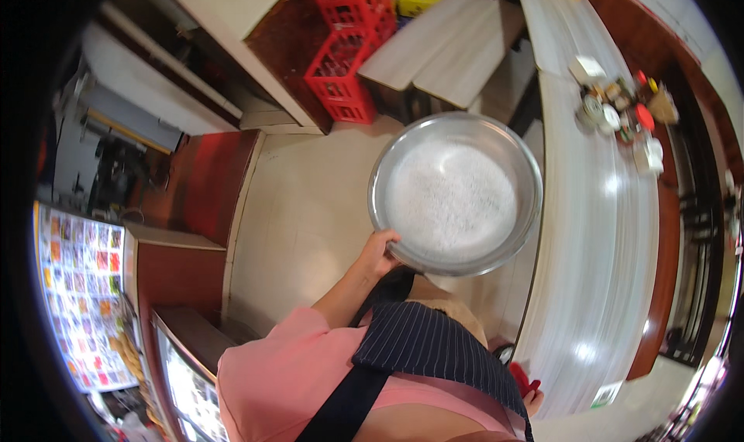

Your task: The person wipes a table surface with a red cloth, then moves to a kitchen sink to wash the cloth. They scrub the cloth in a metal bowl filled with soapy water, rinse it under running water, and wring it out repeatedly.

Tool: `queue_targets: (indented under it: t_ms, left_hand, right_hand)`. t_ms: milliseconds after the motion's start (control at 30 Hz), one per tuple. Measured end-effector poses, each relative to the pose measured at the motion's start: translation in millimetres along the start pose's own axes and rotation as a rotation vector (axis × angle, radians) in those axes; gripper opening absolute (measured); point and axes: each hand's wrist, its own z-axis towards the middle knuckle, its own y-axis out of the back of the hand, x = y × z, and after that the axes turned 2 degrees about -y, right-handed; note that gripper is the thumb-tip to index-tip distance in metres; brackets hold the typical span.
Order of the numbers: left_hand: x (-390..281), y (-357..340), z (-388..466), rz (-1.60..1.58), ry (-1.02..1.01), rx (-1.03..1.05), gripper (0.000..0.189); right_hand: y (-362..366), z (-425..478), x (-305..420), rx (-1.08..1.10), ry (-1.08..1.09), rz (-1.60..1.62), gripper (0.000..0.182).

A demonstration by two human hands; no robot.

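My left hand [381,253] grips the near left rim of a round metal basin [456,265]. White suds [450,195] fill much of the basin, which is held out before my body above the floor. My right hand [533,401] is low at the right, partly hidden behind the navy striped apron [436,349]. Its fingers are closed on a red cloth [523,379], close to the edge of the long table.
A long light wood-grain table [593,256] runs along the right, bearing jars and condiment containers [610,116]. Ahead stand a smaller table [447,41] and stacked red plastic crates [343,70]. A dark red counter [180,273] and a lit picture board [84,297] are at the left.
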Motion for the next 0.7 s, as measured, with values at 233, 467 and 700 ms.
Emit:
queue_targets:
  t_ms: [233, 467, 700]
  left_hand:
    - [-41.9, 67.2, 23.2, -0.132, -0.128, -0.052, 0.047]
    - [-139.1, 143.7, -9.1, -0.165, -0.364, -0.208, 0.044]
    - [-192.0, 242.1, 25.0, -0.455, -0.512, -0.274, 0.025]
  right_hand:
    - [-74.8, 97.7, 303.3, 0.72, 0.084, 0.717, 0.01]
    - [-220.8, 50.5, 484.1, 0.895, 0.489, 0.73, 0.007]
    - [-331.7, -11.9, 596.5, 0.864, 0.875, 0.492, 0.005]
